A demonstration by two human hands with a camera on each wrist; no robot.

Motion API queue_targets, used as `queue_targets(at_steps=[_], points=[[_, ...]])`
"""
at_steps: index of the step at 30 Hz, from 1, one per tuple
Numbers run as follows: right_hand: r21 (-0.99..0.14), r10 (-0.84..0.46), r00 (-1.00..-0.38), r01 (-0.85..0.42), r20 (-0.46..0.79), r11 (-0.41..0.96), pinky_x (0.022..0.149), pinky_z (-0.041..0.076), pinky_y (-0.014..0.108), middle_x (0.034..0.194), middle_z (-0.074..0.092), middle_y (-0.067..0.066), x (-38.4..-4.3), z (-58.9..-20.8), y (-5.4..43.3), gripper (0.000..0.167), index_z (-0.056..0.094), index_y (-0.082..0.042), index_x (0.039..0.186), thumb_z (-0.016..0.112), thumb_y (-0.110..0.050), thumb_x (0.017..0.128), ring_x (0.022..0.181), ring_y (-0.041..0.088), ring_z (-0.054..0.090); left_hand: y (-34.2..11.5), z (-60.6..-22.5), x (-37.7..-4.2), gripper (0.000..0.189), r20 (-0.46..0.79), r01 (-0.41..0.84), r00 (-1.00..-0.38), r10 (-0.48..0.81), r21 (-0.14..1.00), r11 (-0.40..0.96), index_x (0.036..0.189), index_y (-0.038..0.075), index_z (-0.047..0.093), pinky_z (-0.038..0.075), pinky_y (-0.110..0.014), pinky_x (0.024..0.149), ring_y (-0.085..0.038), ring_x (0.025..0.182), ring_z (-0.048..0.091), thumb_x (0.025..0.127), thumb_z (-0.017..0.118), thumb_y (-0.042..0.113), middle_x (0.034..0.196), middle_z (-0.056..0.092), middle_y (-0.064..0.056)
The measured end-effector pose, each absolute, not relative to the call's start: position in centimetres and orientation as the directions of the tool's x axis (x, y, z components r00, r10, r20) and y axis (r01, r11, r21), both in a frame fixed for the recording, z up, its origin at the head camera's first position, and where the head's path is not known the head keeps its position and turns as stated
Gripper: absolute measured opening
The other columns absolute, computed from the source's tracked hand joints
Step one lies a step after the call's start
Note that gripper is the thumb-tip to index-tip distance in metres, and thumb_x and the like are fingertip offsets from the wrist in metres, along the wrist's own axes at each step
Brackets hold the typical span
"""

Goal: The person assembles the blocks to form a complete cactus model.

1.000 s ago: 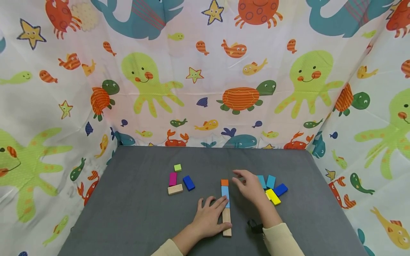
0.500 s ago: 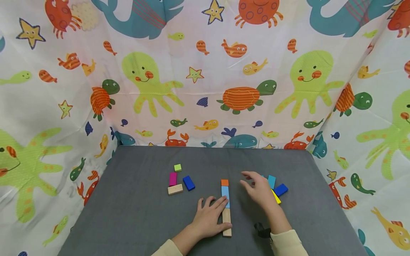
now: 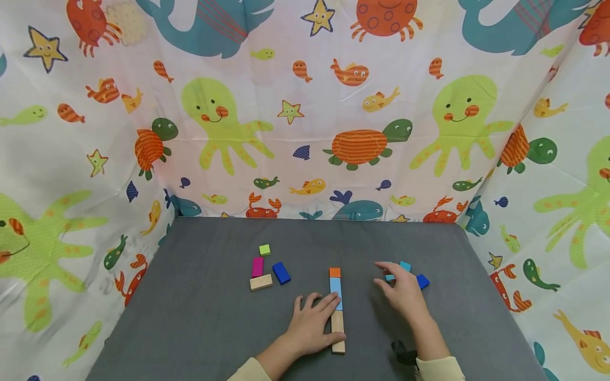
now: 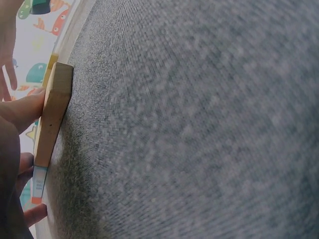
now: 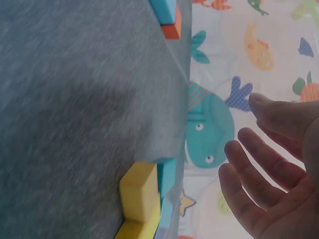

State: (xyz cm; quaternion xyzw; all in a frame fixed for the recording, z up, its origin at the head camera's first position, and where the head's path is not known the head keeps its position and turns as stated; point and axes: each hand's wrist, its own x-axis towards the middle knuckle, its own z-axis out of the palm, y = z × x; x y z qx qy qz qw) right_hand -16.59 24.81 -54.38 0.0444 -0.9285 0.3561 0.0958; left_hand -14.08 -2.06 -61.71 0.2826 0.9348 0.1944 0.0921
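A straight row of blocks lies on the table: an orange block at the far end, a light blue block, then a plain wooden block nearest me. My left hand rests against the row, fingers spread, a fingertip on the light blue block and the thumb on the wooden one. In the left wrist view the thumb touches the wooden block's side. My right hand hovers with nothing in it over turquoise blocks and a dark blue block. It hides yellow blocks, seen in the right wrist view.
Left of the row stand a lime green block, a magenta block, a blue block and another wooden block. A sea-animal curtain encloses the grey tabletop. A black strap is at my right wrist.
My right hand has moved right and slightly toward me, from beside the row to over the right-hand blocks, and now covers the yellow ones. My left hand has stayed on the row.
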Motion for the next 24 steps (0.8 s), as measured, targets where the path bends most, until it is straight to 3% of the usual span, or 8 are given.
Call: queue_targets(at_steps=[10,24], points=[[-0.648,0.043,-0.992,-0.047,0.123,0.76,0.095,0.057,0.056,0.122,0.072,0.022,-15.1,-55.1,27.2,0.048,0.068,-0.001,0.137,0.083,-0.011,0.093,0.11,0.038,0.068,-2.1,-61.4,-14.0,0.085,-0.066,0.49,-0.823,0.564,0.417,0.765,0.167,0.032,0.036,0.023,-0.075,0.115,-0.027,0.148,0.037,0.097,0.057,0.074,0.172,0.031,0.017],[-0.59,0.192,-0.978,0.202,-0.081,0.782,0.105,0.05,0.064,0.135,0.062,0.031,-14.2,-56.2,29.8,0.056,0.063,0.005,0.139,0.085,-0.004,0.088,0.119,0.046,0.06,-2.2,-61.6,-14.0,0.085,-0.051,0.496,-0.82,0.57,0.435,0.752,0.166,0.03,0.038,0.022,-0.077,0.114,-0.03,0.148,0.037,0.096,0.056,0.075,0.172,0.032,0.016]])
